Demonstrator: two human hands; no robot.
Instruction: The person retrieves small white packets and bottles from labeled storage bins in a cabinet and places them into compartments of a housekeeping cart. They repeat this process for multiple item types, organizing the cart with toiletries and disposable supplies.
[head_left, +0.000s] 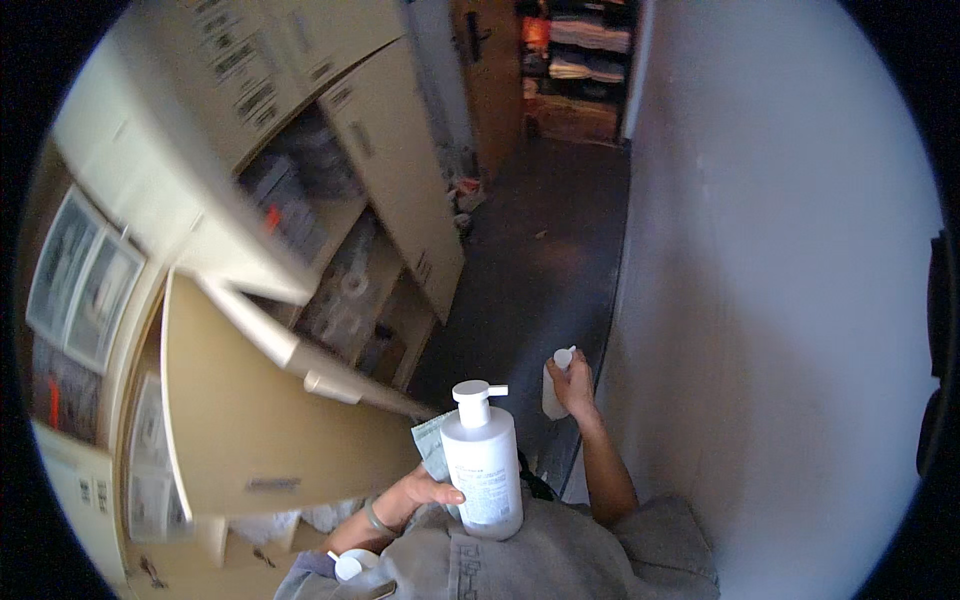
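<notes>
My left hand (433, 489) grips a large white pump bottle (481, 465) against the front of my grey garment. Small print covers the bottle's side, and its pump spout points right. A pale green packet (431, 445) shows behind the bottle on the same hand's side; how it is held is partly hidden. Farther out, my right hand (574, 386) is closed around the upper part of a second white pump bottle (553, 395), which hangs near the wall. The white pump head of another bottle (349, 566) shows beside my left arm, its body mostly hidden.
A beige cabinet door (285, 435) stands swung out on my left. Open shelves (341, 300) hold blurred packaged goods. On my right runs a pale wall (765, 285). The narrow dark floor (540, 247) leads to a brown door (487, 82) and a shelf of folded textiles (589, 45).
</notes>
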